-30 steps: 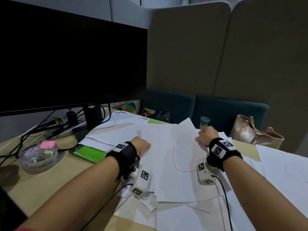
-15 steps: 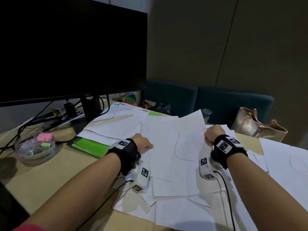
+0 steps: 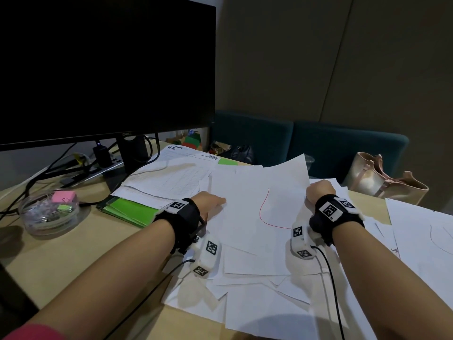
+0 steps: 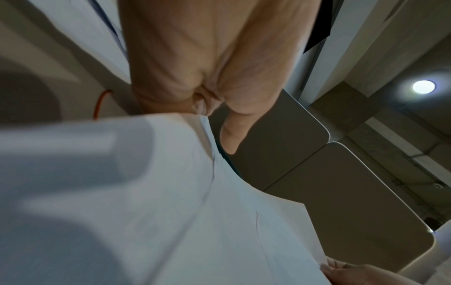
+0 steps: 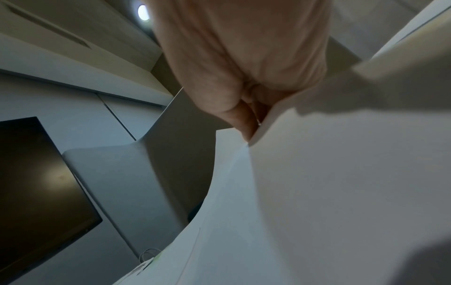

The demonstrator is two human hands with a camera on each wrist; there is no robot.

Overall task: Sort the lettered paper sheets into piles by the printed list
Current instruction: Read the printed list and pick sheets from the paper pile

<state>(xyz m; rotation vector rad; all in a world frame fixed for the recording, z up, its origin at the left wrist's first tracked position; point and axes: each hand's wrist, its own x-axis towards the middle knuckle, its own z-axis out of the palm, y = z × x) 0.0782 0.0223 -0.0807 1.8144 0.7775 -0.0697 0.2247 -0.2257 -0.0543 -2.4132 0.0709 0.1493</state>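
My left hand (image 3: 210,201) and right hand (image 3: 318,191) each pinch a side edge of the top sheet (image 3: 255,217), lifted off the paper pile (image 3: 245,300); my fingertips hide beneath it, and its red mark is unreadable. The pile covers a tan desk (image 3: 73,256) beside a dark monitor (image 3: 105,67), padded panels behind.

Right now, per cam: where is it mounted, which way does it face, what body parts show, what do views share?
Head: worn on head, faces forward-down at desk; both forearms, left hand, right hand.
Left wrist: looks along left hand, up from below; fingers pinch the sheet; right fingertips at corner.
Right wrist: same, right hand pinching sheet; monitor behind.
Shared: all three show that sheet.
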